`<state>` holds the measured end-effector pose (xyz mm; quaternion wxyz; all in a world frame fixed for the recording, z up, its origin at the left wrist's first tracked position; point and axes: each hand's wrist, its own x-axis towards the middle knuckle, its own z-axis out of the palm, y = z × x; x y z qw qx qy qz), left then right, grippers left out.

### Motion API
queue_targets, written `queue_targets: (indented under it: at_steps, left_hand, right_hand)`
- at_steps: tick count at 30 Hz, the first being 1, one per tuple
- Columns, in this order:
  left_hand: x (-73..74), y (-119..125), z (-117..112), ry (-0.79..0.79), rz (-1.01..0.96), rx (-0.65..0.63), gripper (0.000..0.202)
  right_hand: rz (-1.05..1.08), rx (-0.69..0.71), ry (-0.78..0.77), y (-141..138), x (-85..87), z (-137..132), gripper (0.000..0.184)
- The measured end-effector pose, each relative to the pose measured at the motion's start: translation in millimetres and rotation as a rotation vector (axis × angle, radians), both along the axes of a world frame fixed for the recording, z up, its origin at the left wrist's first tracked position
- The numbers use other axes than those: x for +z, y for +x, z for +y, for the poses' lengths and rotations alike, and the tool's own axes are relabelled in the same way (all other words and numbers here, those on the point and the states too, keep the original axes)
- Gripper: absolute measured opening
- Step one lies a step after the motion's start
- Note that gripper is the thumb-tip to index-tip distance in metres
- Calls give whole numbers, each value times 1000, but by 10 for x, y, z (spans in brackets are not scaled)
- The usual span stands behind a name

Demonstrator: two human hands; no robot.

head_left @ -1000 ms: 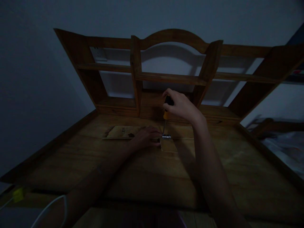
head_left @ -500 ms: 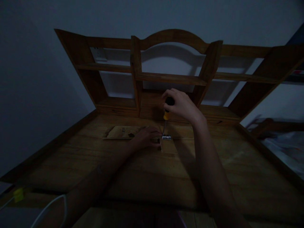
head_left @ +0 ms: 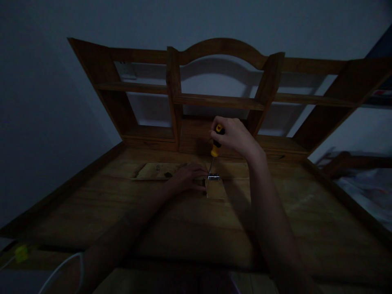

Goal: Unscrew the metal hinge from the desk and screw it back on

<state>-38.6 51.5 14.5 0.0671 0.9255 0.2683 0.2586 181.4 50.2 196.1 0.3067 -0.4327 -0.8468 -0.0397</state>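
Observation:
My right hand (head_left: 234,136) is closed around the black and yellow handle of a screwdriver (head_left: 215,147), held upright with its thin shaft pointing down onto a small silvery metal fitting (head_left: 213,177). The fitting sits on a small wooden piece (head_left: 217,190) on the wooden desk top (head_left: 190,220). My left hand (head_left: 188,177) lies on the wood just left of the fitting, palm down, fingers curled against the piece. A flat wooden board (head_left: 156,170) stretches out to the left under that hand.
A wooden hutch with shelves and an arched top (head_left: 220,92) stands at the back of the desk against a pale wall. A white cable (head_left: 61,267) and a small yellow thing (head_left: 21,253) lie at the lower left. Something pale lies at the far right (head_left: 367,196). The room is dim.
My right hand has turned slightly on the screwdriver handle, so more of its yellow shows. The left hand and the fitting stay where they were.

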Motion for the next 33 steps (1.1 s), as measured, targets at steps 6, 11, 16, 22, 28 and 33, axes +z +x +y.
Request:
queue_targets:
  at_steps: [6,11,16,22,28,33]
  left_hand:
    - [-41,-14,34,-7,26,-1,47]
    - [-18,-10,13,-24,35,16,48]
    - [-28,-2,5,-40,31,35,48]
    - [-27,1,7,-64,35,26,39]
    - [13,13,-18,-97,-4,2,32]
    - [19,17,-32,-129,-15,2,31]
  right_hand:
    - [40,43,-16,17,-18,2,25]
    - [25,18,-21,20,-30,4,24]
    - [6,8,2,15,-39,27,20]
    - [-3,25,-33,9,-40,49,32]
    - [-8,24,-30,-2,-51,52,39]
    - [12,40,-25,3,-44,34,30]
